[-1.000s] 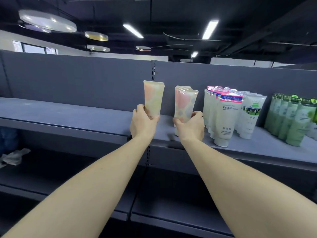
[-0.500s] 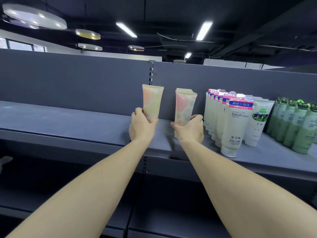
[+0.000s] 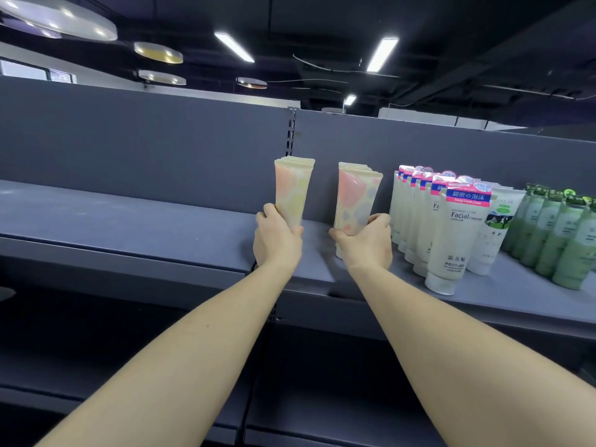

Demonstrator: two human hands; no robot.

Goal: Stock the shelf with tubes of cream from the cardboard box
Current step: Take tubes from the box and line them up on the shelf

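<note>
Two stacks of pastel pink-and-yellow plastic cream tubes stand upright on the grey metal shelf (image 3: 129,221), crimped ends up. The left hand (image 3: 277,240) grips the left stack (image 3: 293,191) near its base; the right hand (image 3: 366,245) pinches the right stack (image 3: 354,198), arms extended forward.

Both arms out straight fwd; left hand (image 3: 278,237) & right hand (image 3: 365,242) each w/ fingers curled, gripping, side by side, apart.

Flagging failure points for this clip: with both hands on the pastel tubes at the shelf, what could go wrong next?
1. The left hand grips a row of tall pink-and-yellow pastel tubes low down; released carelessly, they may topple.
2. The right hand holds a second pastel row close beside the white facial cleanser tubes; a nudge sideways could knock those over.
</note>
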